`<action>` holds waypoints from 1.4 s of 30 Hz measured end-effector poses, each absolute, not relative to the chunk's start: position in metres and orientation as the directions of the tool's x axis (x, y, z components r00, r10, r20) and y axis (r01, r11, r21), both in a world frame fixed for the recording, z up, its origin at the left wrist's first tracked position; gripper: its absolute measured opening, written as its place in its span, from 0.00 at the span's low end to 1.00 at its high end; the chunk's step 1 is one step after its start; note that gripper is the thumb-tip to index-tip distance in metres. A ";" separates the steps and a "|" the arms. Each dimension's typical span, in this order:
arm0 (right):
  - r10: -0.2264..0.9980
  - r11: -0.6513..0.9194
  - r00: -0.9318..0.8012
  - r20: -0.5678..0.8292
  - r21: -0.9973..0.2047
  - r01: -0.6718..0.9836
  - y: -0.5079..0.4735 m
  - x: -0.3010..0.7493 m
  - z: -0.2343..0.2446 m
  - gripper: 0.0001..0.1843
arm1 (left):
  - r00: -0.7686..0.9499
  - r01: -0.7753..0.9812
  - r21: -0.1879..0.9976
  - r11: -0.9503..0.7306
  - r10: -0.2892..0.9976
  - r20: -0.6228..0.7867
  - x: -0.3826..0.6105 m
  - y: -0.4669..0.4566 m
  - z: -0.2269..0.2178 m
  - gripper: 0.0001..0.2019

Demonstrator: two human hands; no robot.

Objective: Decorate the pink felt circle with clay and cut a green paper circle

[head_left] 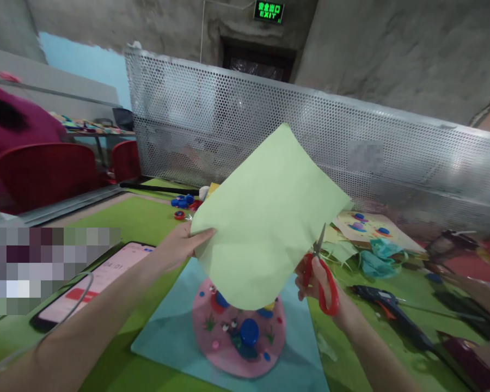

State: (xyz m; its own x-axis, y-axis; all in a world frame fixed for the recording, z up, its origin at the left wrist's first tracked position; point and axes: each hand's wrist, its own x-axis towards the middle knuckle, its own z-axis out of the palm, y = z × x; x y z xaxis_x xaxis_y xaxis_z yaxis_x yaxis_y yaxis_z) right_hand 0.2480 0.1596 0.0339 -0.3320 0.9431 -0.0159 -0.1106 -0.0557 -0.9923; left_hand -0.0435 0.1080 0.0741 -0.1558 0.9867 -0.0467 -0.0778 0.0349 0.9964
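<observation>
A large sheet of pale green paper (265,218) is held up in front of me, its lower edge cut in a curve. My left hand (191,239) pinches its left edge, thumb on the near face. Red-handled scissors (329,288) sit in my right hand (310,280), blades pointing up beside the paper's right edge. Below the paper lies a round pink craft disc (245,367) with clay-like snails, bottle caps and googly eyes, its upper part hidden. Under the disc is a light blue sheet (167,337).
A phone (93,283) with a cable lies left. Blue caps (182,201) sit behind the paper. To the right are green scraps (338,250), a teal mask (379,258), a decorated card (375,228) and a glue gun (386,305). A perforated metal screen (237,120) stands behind the table.
</observation>
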 end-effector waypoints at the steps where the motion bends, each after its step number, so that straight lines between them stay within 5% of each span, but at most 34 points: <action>1: 0.942 -0.054 -0.335 -0.012 -0.992 -0.116 0.159 0.248 0.035 0.30 | -0.138 -0.077 0.996 0.040 0.989 -0.051 -0.042 0.108 0.074 0.21; 16: 0.924 -0.064 -0.382 0.027 -0.973 -0.224 0.154 0.248 0.040 0.27 | -0.080 -0.074 0.997 0.033 0.996 -0.039 -0.043 0.107 0.071 0.21; 42: 0.913 0.040 -0.408 0.004 -0.996 0.079 0.162 0.269 0.055 0.30 | -0.073 0.076 0.997 0.031 0.997 -0.025 -0.056 0.105 0.077 0.15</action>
State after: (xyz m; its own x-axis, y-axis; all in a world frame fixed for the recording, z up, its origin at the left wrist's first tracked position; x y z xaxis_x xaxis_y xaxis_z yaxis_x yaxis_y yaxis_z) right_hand 0.2687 0.1620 0.0546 -0.4080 0.9130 0.0043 0.0787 0.0399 -0.9961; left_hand -0.0555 0.1045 0.0772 -0.0735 0.9970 -0.0253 0.0761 0.0309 0.9966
